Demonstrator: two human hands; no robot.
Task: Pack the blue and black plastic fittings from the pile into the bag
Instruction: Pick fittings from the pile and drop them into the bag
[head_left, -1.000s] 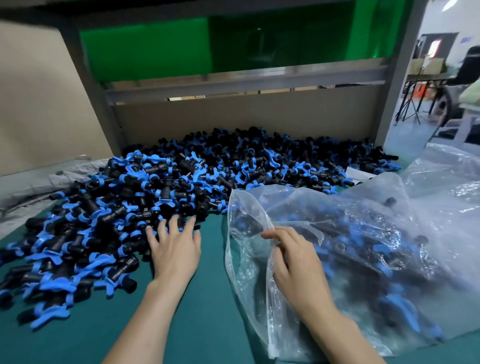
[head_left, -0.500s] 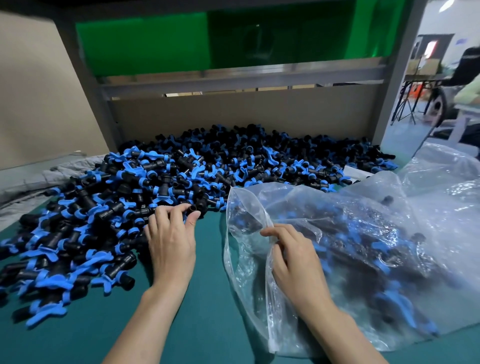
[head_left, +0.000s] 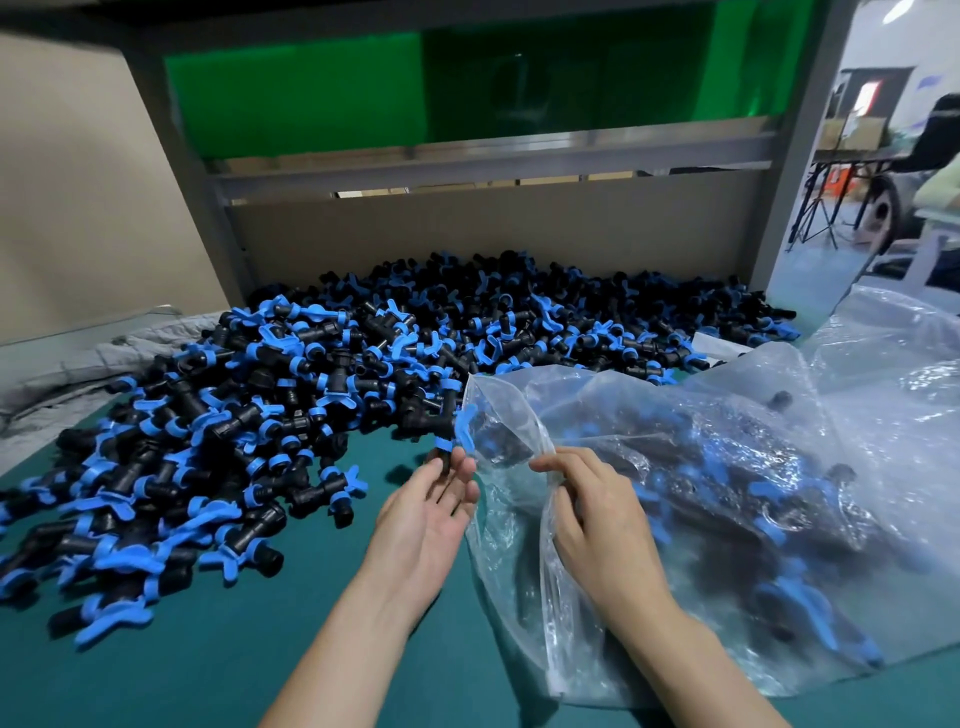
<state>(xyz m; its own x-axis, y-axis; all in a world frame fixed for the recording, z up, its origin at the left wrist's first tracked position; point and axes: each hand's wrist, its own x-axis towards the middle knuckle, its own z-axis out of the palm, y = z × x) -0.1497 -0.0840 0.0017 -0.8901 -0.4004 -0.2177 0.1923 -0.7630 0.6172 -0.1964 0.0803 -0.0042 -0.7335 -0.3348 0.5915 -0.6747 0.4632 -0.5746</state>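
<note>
Pinched one fitting (head_left: 445, 448) at frame centre in the left hand (head_left: 423, 525), the nearer one, long axis running up-frame, blue wing just left of the mouth of the bag (head_left: 753, 457). Gripped its rim at centre right with the right hand (head_left: 589, 512). Had the pile (head_left: 270, 410) heaped across the frame's left.

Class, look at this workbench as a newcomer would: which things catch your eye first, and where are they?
A big pile of blue and black parts covers the left and back of the green table. At right lies a clear bag, partly filled with them, its mouth pinched by the right hand. The left hand holds one fitting at that mouth.
</note>
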